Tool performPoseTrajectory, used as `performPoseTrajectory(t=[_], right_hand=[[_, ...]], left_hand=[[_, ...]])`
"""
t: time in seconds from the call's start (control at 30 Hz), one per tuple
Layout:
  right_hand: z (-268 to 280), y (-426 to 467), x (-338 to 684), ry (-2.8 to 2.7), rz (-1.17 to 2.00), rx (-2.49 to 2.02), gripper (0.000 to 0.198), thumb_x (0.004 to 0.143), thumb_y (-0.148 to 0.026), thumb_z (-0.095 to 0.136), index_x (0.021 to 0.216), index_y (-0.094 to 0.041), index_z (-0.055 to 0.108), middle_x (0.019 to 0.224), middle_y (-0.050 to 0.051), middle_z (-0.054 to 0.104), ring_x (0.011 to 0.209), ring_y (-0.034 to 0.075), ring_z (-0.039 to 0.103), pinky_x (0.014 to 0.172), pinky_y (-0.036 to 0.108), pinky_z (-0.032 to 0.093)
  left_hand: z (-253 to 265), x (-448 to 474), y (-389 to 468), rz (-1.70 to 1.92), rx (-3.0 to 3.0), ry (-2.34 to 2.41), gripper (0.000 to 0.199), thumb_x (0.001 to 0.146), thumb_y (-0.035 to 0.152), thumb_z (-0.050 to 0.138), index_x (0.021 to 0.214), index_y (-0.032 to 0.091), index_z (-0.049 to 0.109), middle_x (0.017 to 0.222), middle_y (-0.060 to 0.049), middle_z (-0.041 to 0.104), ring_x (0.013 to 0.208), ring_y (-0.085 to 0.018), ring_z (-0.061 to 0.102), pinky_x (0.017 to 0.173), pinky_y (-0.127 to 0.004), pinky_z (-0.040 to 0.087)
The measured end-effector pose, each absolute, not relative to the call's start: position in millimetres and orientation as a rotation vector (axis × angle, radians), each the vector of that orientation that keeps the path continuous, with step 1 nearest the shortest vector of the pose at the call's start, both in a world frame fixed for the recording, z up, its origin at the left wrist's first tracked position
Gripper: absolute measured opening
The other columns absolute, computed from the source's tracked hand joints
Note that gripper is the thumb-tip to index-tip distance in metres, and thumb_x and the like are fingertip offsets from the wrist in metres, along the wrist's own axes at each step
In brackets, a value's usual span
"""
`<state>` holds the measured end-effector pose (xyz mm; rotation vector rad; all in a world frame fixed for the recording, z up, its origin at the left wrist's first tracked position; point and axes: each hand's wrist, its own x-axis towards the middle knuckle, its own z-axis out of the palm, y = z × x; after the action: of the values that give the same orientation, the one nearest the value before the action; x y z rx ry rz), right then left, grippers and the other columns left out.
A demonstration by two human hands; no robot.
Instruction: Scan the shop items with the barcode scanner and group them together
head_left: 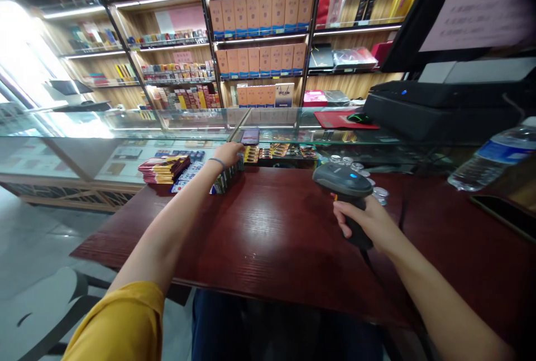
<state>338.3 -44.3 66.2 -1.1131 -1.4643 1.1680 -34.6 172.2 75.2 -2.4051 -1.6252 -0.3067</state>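
Note:
My right hand (368, 218) is wrapped round the grip of a dark barcode scanner (342, 178), with a small blue light glowing on its top. The scanner is held above the dark red desk (268, 232). Stretched out to the desk's far edge, my left hand (228, 153) is over a row of small packs (224, 182). Its fingers are mostly hidden, so I cannot tell whether it grips anything. Close to it are a dark phone-like rectangle (250, 136) and yellow-and-black carded goods (251, 154). Red-and-gold packets (164, 169) are stacked to its left.
Behind the desk runs a glass counter (196, 124). Several small clear round containers (380, 193) stand past the scanner. On the right are a water bottle (494, 154), a phone (506, 213) and a black machine (435, 112) under a monitor (419, 20). A stool (46, 305) stands lower left.

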Motion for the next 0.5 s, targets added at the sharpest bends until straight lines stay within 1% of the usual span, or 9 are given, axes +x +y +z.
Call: performPoseTrajectory(t=[0.07, 0.2, 0.27, 0.33, 0.43, 0.5], right_hand=[[71, -45, 342, -1.425, 1.15, -1.096, 0.025, 0.084, -0.041, 0.07, 0.078, -0.02, 0.059, 0.052, -0.004, 0.055, 0.037, 0.01, 0.048, 0.041, 0.024, 0.038], [85, -46, 356, -1.338, 1.095, -1.103, 0.024, 0.082, -0.038, 0.072, 0.078, -0.019, 0.059, 0.052, -0.004, 0.055, 0.037, 0.01, 0.048, 0.04, 0.023, 0.037], [91, -47, 363, -1.269, 1.081, -1.072, 0.022, 0.08, -0.037, 0.073, 0.085, -0.019, 0.06, 0.054, -0.005, 0.056, 0.037, 0.01, 0.048, 0.039, 0.023, 0.038], [95, -46, 370, -1.212, 1.074, -1.046, 0.026, 0.078, -0.036, 0.074, 0.093, -0.019, 0.06, 0.055, -0.005, 0.056, 0.036, 0.01, 0.048, 0.038, 0.023, 0.038], [95, -44, 377, -1.174, 1.072, -1.041, 0.027, 0.077, -0.035, 0.075, 0.094, -0.019, 0.06, 0.054, -0.006, 0.055, 0.035, 0.01, 0.047, 0.036, 0.023, 0.038], [94, -43, 380, -1.168, 1.079, -1.036, 0.027, 0.078, -0.036, 0.074, 0.094, -0.02, 0.059, 0.054, -0.006, 0.055, 0.034, 0.01, 0.047, 0.036, 0.023, 0.038]], left_hand=[[82, -26, 162, -0.465, -2.372, -1.587, 0.032, 0.084, 0.023, 0.06, 0.115, 0.021, 0.069, 0.113, -0.01, 0.069, 0.107, -0.026, 0.065, 0.093, -0.035, 0.051], [82, 9, 138, -0.86, -2.434, -1.4, 0.023, 0.088, 0.022, 0.058, 0.108, 0.018, 0.069, 0.108, -0.01, 0.068, 0.105, -0.025, 0.063, 0.095, -0.036, 0.05], [74, 35, 128, -1.037, -2.535, -1.299, 0.02, 0.089, 0.024, 0.058, 0.105, 0.019, 0.068, 0.105, -0.008, 0.068, 0.101, -0.022, 0.063, 0.095, -0.035, 0.051], [62, 64, 120, -1.187, -2.624, -1.236, 0.017, 0.09, 0.025, 0.059, 0.104, 0.02, 0.067, 0.102, -0.006, 0.068, 0.095, -0.019, 0.064, 0.091, -0.034, 0.053], [42, 108, 111, -1.334, -2.753, -1.161, 0.019, 0.088, 0.021, 0.062, 0.107, 0.02, 0.066, 0.104, -0.005, 0.068, 0.095, -0.018, 0.064, 0.087, -0.032, 0.055], [30, 134, 109, -1.399, -2.838, -1.091, 0.024, 0.088, 0.019, 0.062, 0.111, 0.02, 0.065, 0.108, -0.006, 0.066, 0.097, -0.017, 0.063, 0.087, -0.032, 0.056]])
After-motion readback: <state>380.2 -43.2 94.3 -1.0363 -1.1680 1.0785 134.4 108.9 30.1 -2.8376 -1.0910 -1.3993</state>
